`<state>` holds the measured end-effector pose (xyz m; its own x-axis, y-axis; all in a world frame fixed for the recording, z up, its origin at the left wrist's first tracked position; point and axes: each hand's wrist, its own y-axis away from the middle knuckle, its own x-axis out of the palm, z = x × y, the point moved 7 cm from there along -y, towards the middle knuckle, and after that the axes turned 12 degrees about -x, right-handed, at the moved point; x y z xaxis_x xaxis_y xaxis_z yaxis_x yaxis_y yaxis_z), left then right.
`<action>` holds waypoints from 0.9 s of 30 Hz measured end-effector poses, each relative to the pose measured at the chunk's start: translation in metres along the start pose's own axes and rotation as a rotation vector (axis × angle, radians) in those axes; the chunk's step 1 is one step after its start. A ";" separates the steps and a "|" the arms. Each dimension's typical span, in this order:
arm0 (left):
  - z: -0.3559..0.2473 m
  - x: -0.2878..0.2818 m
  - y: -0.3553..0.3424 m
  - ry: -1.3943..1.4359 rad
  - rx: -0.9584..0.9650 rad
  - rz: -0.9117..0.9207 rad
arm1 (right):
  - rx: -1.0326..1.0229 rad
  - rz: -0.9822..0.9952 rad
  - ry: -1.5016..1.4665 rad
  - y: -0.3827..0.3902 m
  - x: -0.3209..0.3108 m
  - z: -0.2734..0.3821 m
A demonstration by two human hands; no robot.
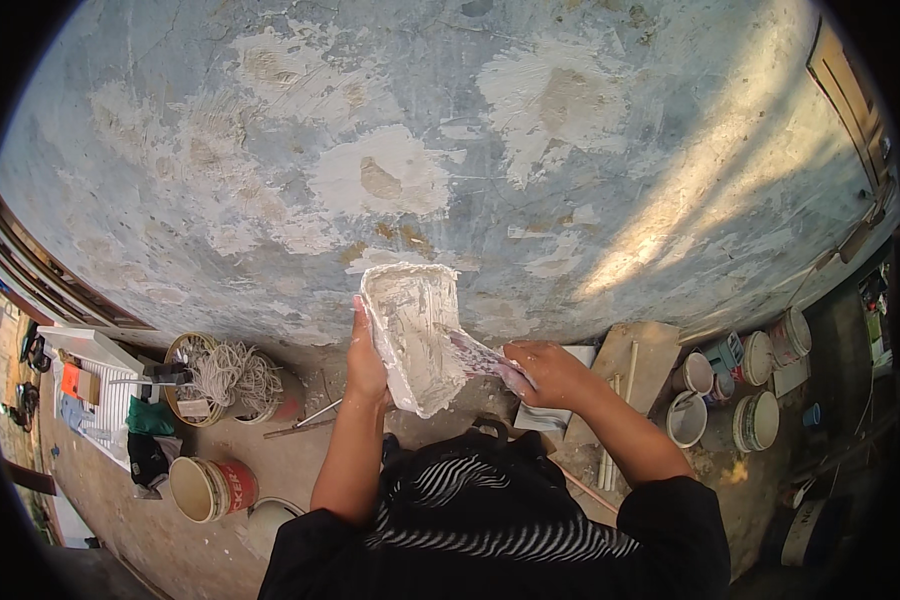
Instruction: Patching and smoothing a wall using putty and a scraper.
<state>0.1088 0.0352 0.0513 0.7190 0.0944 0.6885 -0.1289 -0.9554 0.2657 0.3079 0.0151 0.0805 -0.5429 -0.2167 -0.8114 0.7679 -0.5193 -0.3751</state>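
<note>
My left hand (366, 365) grips the left side of an oblong plastic pan (410, 320) thickly smeared with off-white paste. My right hand (530, 370) is closed on the handle of a paste-streaked putty knife (475, 355), whose blade is inside the pan at its right side. Beyond the pan stands a grey-blue wall (660, 130) with pale, rough patches of paste (370, 150) and bare tan spots.
Buckets (215, 490) stand on the floor at both sides, one holding tangled cord (230, 380). A white ribbed panel with odds and ends (100, 430) is at the left. A board with rods (610, 380) and several paint cans (755, 420) are at the right.
</note>
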 end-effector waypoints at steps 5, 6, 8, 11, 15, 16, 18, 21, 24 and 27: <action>0.000 0.002 -0.002 -0.017 0.043 -0.036 | 0.179 -0.084 -0.140 0.013 0.012 -0.003; 0.000 0.003 -0.001 0.004 0.056 -0.044 | 0.269 -0.087 -0.218 0.015 0.015 -0.006; 0.003 0.004 0.001 0.026 0.067 -0.051 | 0.320 -0.145 -0.246 0.020 0.020 -0.008; 0.011 -0.001 -0.002 0.017 0.101 -0.026 | 0.394 -0.280 -0.306 0.029 0.030 -0.013; 0.017 -0.005 -0.002 -0.080 0.186 0.081 | 0.432 -0.389 -0.416 0.032 0.032 -0.015; 0.019 -0.004 -0.002 -0.065 0.197 0.157 | 0.435 -0.392 -0.416 0.032 0.034 -0.015; 0.020 -0.008 -0.004 -0.046 0.251 0.191 | 0.475 -0.476 -0.506 0.036 0.039 -0.018; 0.023 -0.028 -0.012 0.013 0.398 0.213 | 0.526 -0.444 -0.679 0.030 0.047 -0.009; 0.011 -0.025 -0.011 0.051 0.510 0.286 | 0.534 -0.489 -0.770 0.029 0.058 -0.003; 0.000 -0.008 0.000 0.070 0.541 0.325 | 0.564 -0.493 -0.915 0.029 0.066 -0.005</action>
<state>0.1028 0.0345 0.0460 0.6522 -0.2239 0.7242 0.0433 -0.9428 -0.3305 0.2960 -0.0097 0.0140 -0.9561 -0.2835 0.0742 0.2736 -0.9542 -0.1210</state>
